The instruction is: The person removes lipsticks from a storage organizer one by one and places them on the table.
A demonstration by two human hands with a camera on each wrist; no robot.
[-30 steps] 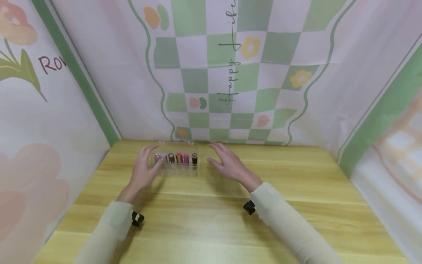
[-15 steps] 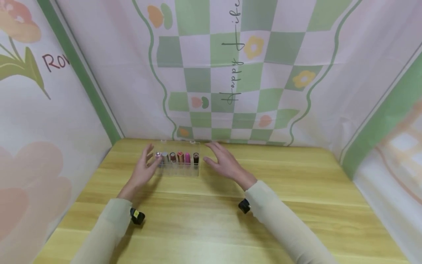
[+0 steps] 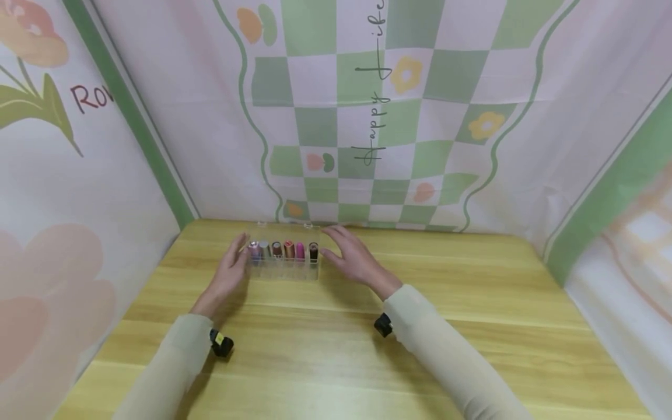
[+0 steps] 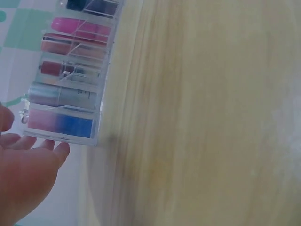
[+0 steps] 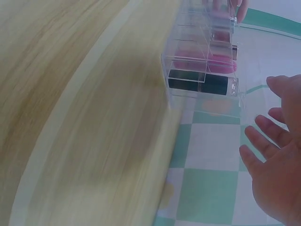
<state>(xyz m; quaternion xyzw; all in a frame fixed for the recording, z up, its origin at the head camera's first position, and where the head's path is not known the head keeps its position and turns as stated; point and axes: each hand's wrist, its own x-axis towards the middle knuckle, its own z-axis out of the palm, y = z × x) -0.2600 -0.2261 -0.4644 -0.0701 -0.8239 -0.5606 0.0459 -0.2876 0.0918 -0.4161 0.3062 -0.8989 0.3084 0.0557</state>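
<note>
A clear plastic lipstick organizer (image 3: 284, 272) stands at the back of the table with its see-through lid raised behind. Several lipsticks sit upright in a row of compartments, among them a bright pink lipstick (image 3: 300, 251), a black lipstick (image 3: 313, 252) and a pink-and-blue tube (image 4: 60, 123). At the organizer's left end is my left hand (image 3: 228, 273), its fingers stretched along that side; whether they touch it I cannot tell. My right hand (image 3: 359, 259) hovers off the right end, fingers loosely spread, a small gap showing in the right wrist view.
The wooden table (image 3: 325, 350) reaches up to a cloth backdrop (image 3: 352, 181) with green and white checks close behind the organizer. Printed cloth also hangs at the left and right sides. A small black camera (image 3: 222, 344) sits at the left cuff, another black camera (image 3: 384, 325) at the right.
My left hand has shifted from in front of the leftmost lipsticks to the organizer's left side. My right hand has moved left, closer to its right end. The view has shifted slightly.
</note>
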